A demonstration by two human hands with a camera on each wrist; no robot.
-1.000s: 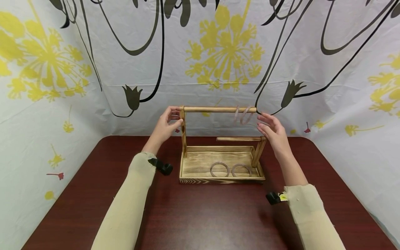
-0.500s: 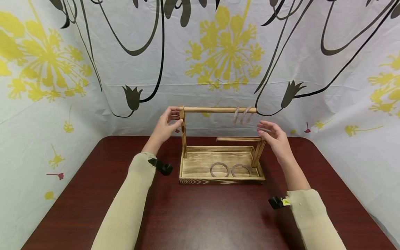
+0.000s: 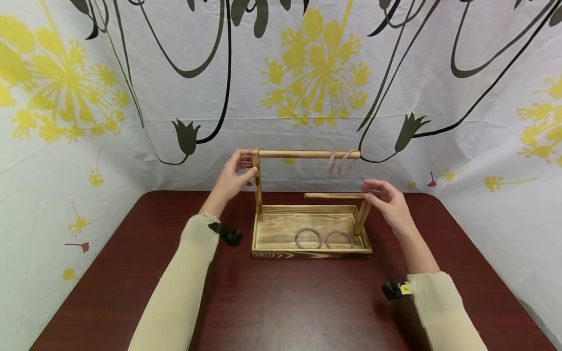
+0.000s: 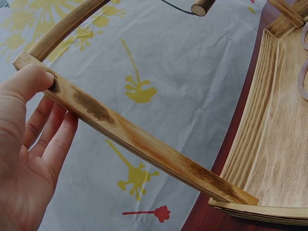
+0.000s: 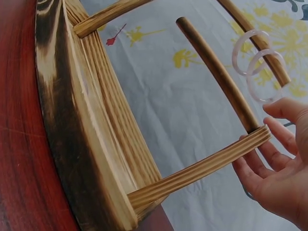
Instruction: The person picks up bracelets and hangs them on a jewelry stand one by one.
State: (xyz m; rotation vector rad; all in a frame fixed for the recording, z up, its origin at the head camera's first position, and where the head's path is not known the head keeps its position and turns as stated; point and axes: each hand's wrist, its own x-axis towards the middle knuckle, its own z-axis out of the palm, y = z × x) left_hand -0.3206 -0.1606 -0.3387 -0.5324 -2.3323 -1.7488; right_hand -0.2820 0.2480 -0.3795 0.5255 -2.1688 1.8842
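Observation:
A wooden display stand has a shallow tray [image 3: 307, 254], a tall post [image 4: 144, 139] at its left and a short post [image 5: 197, 171] at its right. My left hand [image 3: 231, 176] pinches the tall post near its top, thumb in front and fingers behind. My right hand [image 3: 390, 204] is at the top of the short post; in the right wrist view its fingers lie behind the post and its thumb stands apart. Two translucent pinkish bangles [image 5: 234, 55] hang near the free end of the upper rod [image 3: 294, 154]. Two more bangles [image 3: 296, 239] are in the tray, side by side.
A lower rod [image 3: 333, 195] extends left from the short post. The stand rests on a dark red-brown table [image 3: 281, 302]. Behind it hangs a white cloth [image 3: 246, 97] with yellow and grey plant prints.
My right hand has moved down from beside the upper rod's end to the short post's top. The hanging bangles have shifted slightly. My left hand has stayed on the tall post.

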